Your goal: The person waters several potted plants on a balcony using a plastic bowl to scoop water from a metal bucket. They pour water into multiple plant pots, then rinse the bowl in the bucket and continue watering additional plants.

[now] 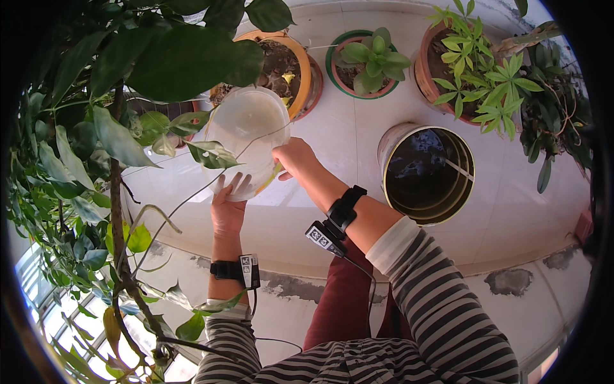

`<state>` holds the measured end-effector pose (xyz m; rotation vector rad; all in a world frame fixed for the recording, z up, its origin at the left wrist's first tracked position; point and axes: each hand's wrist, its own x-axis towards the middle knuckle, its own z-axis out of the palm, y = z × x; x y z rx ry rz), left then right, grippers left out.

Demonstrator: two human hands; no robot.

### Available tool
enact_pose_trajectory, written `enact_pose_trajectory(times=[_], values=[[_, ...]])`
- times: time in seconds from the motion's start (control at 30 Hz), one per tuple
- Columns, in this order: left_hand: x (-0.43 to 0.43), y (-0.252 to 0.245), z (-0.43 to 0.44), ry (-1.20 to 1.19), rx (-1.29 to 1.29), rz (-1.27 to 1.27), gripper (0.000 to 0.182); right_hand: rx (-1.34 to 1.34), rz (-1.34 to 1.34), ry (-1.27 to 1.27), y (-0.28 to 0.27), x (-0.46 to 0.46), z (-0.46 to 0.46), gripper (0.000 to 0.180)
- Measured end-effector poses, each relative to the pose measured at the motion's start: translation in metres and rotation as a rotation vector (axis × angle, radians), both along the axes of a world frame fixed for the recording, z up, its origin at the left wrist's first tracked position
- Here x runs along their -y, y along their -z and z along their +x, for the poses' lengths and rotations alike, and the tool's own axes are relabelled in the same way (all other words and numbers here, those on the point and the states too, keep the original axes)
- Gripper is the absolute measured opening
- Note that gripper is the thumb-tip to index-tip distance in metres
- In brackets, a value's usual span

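Observation:
A translucent plastic tub [247, 120] is tilted between my two hands, overlapping the near edge of an orange-rimmed flowerpot [303, 67]. My left hand [228, 206] supports the tub from its near end, its fingers showing through the wall. At the right edge, my right hand [295, 156] grips the tub's rim near a yellow strip. Whether the tub holds any water, I cannot tell. Soil, dry leaf litter and a yellow leaf [288, 77] lie in the flowerpot. To the right of my right hand stands a metal bucket [385, 146] with dark water inside.
A leafy plant with a woody stem [116, 192] crowds the left, and a thin bare branch [192, 194] crosses before the tub. Behind stand a potted succulent [371, 60] and a pot of palmate-leaved plants [427, 72]. The white tiled ledge [331, 216] has a chipped front edge.

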<state>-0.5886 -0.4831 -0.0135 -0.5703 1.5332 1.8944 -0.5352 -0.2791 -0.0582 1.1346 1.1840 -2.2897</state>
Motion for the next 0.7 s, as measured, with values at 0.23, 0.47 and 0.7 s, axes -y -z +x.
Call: enact_pose_trajectory(times=[0.23, 0.47, 0.7], values=[[-0.002, -0.005, -0.008, -0.015, 0.016, -0.042, 0.047, -0.029, -0.053, -0.042, -0.001, -0.002, -0.004, 0.030], [-0.003, -0.009, -0.016, 0.019, 0.021, -0.069, 0.039, -0.077, 0.059, 0.002, -0.004, 0.002, -0.007, 0.036], [-0.002, -0.013, -0.028, 0.053, 0.064, -0.093, 0.027, -0.125, 0.097, 0.028, -0.007, 0.001, -0.007, 0.044]])
